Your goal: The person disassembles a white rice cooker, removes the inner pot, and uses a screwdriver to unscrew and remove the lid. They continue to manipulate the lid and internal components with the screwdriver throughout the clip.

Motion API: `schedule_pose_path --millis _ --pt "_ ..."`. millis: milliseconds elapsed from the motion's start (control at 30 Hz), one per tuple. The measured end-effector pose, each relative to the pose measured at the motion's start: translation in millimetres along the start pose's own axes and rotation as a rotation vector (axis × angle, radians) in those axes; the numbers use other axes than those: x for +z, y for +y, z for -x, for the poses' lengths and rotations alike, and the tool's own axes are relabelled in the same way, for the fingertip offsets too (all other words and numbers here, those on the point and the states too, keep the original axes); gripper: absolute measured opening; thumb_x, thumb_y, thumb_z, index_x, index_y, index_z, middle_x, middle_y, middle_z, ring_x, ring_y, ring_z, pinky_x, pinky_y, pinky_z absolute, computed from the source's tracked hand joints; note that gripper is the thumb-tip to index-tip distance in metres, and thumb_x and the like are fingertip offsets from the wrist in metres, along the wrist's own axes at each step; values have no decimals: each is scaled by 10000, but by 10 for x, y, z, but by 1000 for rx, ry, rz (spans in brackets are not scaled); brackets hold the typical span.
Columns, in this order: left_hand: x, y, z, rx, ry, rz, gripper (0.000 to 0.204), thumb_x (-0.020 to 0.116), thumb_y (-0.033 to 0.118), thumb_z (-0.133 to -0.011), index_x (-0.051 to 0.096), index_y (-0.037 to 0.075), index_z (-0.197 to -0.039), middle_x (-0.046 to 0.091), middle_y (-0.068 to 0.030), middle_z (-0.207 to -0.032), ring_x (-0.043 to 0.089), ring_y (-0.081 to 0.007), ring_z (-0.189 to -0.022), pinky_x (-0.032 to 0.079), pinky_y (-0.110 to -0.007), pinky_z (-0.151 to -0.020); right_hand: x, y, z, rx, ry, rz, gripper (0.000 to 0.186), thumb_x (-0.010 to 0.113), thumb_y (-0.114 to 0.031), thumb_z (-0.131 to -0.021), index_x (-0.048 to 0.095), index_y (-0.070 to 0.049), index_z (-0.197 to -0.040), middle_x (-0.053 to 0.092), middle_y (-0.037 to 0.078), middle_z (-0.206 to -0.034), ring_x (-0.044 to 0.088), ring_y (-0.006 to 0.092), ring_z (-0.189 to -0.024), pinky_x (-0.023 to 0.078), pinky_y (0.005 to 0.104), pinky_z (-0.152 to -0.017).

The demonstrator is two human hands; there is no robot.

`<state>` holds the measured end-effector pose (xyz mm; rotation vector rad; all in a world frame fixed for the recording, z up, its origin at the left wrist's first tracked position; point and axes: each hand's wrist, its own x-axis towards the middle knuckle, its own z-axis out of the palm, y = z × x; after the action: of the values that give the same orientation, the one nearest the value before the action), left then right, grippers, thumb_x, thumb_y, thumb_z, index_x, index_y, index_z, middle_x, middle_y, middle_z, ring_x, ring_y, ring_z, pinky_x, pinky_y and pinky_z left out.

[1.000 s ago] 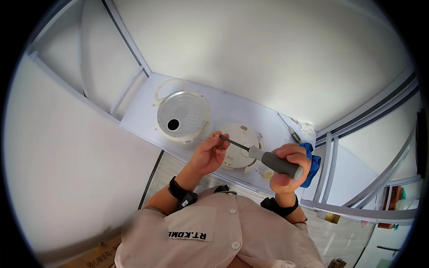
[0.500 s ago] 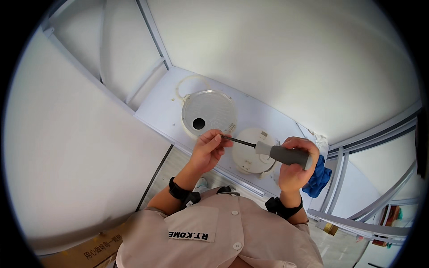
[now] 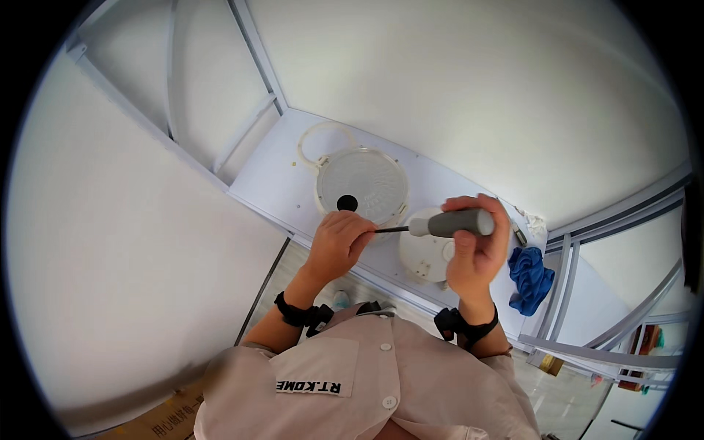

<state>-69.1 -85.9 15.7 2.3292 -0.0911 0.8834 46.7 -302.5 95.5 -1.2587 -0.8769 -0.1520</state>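
In my right hand (image 3: 478, 253) is a screwdriver (image 3: 462, 222) with a grey handle, held nearly level with its dark shaft pointing left. The fingers of my left hand (image 3: 337, 242) are closed around the tip end of that shaft. Whether they also pinch a small part is hidden. Just beyond my left hand lies a round, pale disc-shaped part (image 3: 374, 176) with a grey face, a black round spot and a thin white loop (image 3: 326, 126) at its far left. A second round white part (image 3: 422, 260) sits below the screwdriver, partly covered by the handle and right hand.
A white table (image 3: 257, 180) carries these parts, with pale walls and metal frame bars around it. Toward its right end are a crumpled blue cloth (image 3: 529, 280), a white tissue (image 3: 535, 222) and a small slim object (image 3: 519, 233). A cardboard box (image 3: 172, 419) is at lower left.
The screwdriver handle has risen and swung so the tool is closer to level. My left hand has turned, with its back now more upward. The table has shifted slightly right in view.
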Motion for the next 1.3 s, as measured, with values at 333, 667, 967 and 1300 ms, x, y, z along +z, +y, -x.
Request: schedule_pose_path --millis 333,667,967,1300 --pt "-91 -345 154 -43 54 -63 155 800 72 -870 723 93 -1002 752 -40 -1072 664 -282 -1059 444 -502 -1028 512 154 -60 -118 -145 109 468 740 -50 -993 522 9 -1403 716 167 -1196 687 216 -969 551 328 -893" --pt "-125 -484 223 -77 2 -78 133 794 116 -900 734 112 -1018 740 -15 -1054 668 -250 -1052 411 -517 -1104 722 205 -41 -97 -153 213 463 769 -35 -952 562 -7 -1365 737 151 -1155 717 249 -978 569 343 -877" --pt "-184 -572 192 4 -17 -65 152 825 139 -862 771 132 -1004 752 -25 -1045 681 -240 -1044 415 -452 -1020 913 -12 -313 -170 -204 396 513 882 -42 -815 655 -18 -1274 741 138 -1060 706 293 -905 572 361 -808" --pt "-255 -619 159 37 -57 -42 178 851 170 -836 775 146 -995 770 27 -1055 683 -200 -1032 418 -438 -1010 1078 -12 -312 -225 -118 499 589 957 -152 -738 694 -44 -1254 707 117 -961 656 256 -789 531 344 -669"
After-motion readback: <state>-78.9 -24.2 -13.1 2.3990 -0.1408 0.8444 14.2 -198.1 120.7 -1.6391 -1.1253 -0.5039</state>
